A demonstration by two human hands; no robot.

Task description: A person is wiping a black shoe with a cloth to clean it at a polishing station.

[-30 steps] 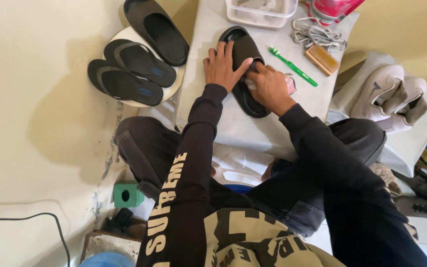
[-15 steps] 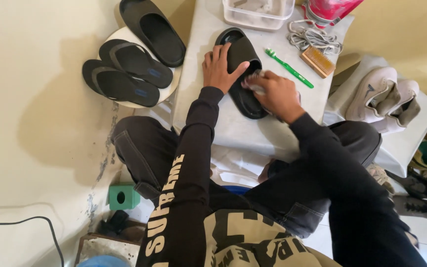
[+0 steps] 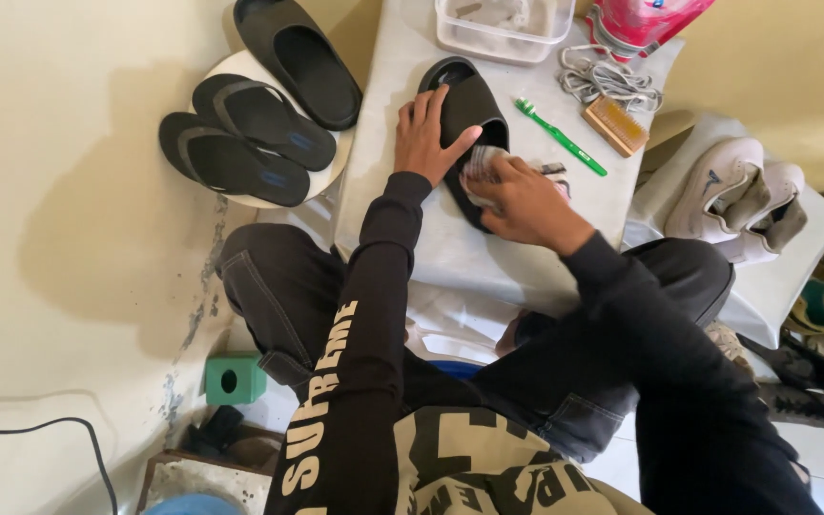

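On the counter [image 3: 402,238], directly ahead of the person, the black slide [image 3: 469,114] lies with its long axis running away from the body, tilted slightly left. The left hand [image 3: 423,133] presses flat on its strap, fingers spread. The right hand [image 3: 525,202], nearer the heel, is clenched around a pale cloth [image 3: 481,160] rubbing the footbed.
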